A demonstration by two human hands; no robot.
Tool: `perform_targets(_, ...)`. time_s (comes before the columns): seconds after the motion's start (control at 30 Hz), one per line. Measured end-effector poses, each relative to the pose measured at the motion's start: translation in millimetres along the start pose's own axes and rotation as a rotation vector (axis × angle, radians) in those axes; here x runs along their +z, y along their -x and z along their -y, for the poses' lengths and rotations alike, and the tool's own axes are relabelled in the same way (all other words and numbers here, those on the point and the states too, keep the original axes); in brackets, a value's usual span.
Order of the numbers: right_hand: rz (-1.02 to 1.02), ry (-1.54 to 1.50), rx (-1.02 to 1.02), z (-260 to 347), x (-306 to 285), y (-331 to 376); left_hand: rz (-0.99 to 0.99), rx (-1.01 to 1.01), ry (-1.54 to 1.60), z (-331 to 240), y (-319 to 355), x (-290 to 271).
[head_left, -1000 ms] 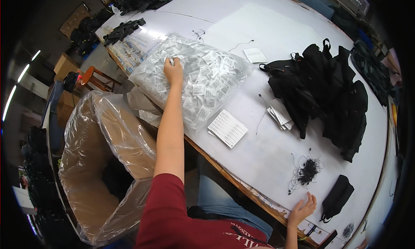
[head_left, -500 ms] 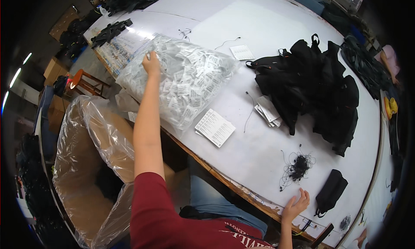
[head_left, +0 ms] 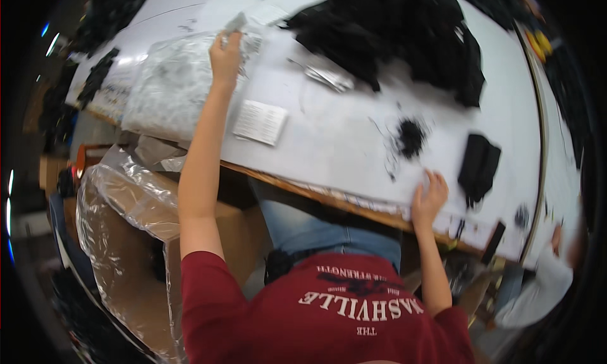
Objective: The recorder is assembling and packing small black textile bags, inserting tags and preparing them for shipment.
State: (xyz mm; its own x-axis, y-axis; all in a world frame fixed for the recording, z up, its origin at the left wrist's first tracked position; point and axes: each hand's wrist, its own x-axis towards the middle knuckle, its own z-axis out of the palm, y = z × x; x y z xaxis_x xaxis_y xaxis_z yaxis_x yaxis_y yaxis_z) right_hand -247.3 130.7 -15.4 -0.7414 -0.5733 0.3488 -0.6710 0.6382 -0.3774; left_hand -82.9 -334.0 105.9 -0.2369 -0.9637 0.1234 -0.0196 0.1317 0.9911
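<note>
My left hand [head_left: 226, 59] is closed at the right end of a large clear plastic bag [head_left: 171, 89] filled with many small white printed labels. Greyish see-through plastic [head_left: 236, 22] sticks up from its fingertips; blur hides whether this is the bag's edge or a separate piece. A small stack of white printed cards [head_left: 260, 122] lies just below that forearm. Near the table's front edge my right hand [head_left: 430, 196] is open and holds nothing, its fingers apart. It is close to a tangle of thin black cords [head_left: 411, 138] and a black fabric pouch [head_left: 478, 168].
A heap of black fabric pieces [head_left: 404, 35] covers the far middle of the white table [head_left: 329, 149]. Folded white cards [head_left: 330, 78] lie beside it. At my left stands a cardboard box [head_left: 126, 237] lined with clear plastic. Another person's sleeve [head_left: 540, 291] shows at the right.
My left hand has moved from the bag's middle to its right end, and see-through plastic now shows at its fingertips. The view has shifted; the right hand stays open near the table edge.
</note>
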Motion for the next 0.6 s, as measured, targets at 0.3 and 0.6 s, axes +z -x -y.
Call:
perform_targets(0.3, -0.029, -0.03, 0.036, 2, -5, 3, 0.559, 0.297, -0.551, 71, 151, 95)
perform_targets(0.6, -0.086, -0.047, 0.035, -5, -7, 11, 0.564, 0.406, -0.793, 44, 161, 54)
